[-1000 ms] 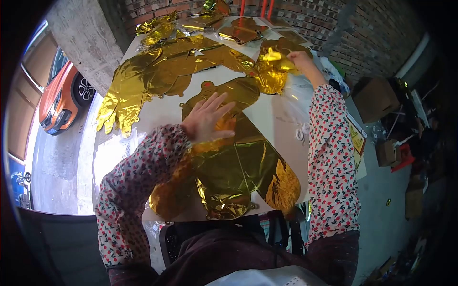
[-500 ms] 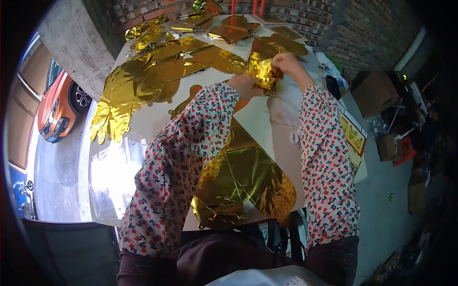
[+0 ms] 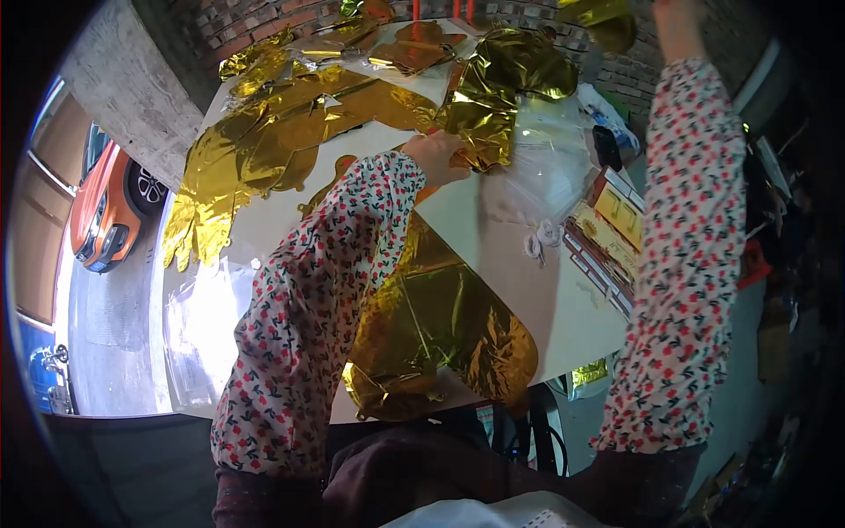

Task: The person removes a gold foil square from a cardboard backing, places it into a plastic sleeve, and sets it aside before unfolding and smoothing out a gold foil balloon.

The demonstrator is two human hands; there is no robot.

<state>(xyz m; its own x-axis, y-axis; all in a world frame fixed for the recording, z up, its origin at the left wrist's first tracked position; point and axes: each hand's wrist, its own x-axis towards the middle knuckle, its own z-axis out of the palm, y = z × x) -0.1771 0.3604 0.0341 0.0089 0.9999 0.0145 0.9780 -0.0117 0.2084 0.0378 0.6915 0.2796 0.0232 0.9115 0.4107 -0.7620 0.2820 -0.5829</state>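
Note:
My left hand (image 3: 437,157) is closed on the near edge of a crinkled gold foil balloon (image 3: 493,97) at the middle of the table. The foil bulges up and away from the hand. High at the upper right, my right hand (image 3: 678,18) is blurred and partly cut off by the frame edge. Beside it a flap of gold foil (image 3: 607,25) hangs in the air before the brick wall, seemingly in its grip. Whether this flap joins the foil under my left hand is cut off from view. A flat gold foil balloon (image 3: 440,326) lies nearest my body.
More flat gold foil balloons (image 3: 273,132) cover the table's left and far side. Clear plastic bags (image 3: 546,150) lie right of centre, with white string (image 3: 544,236), a black object (image 3: 606,145) and printed packages (image 3: 607,233). An orange car (image 3: 114,202) stands beyond the pillar.
My right hand has swung up and to the right, away from my left. The bunched gold foil has spread and risen. My left hand keeps nearly the same place.

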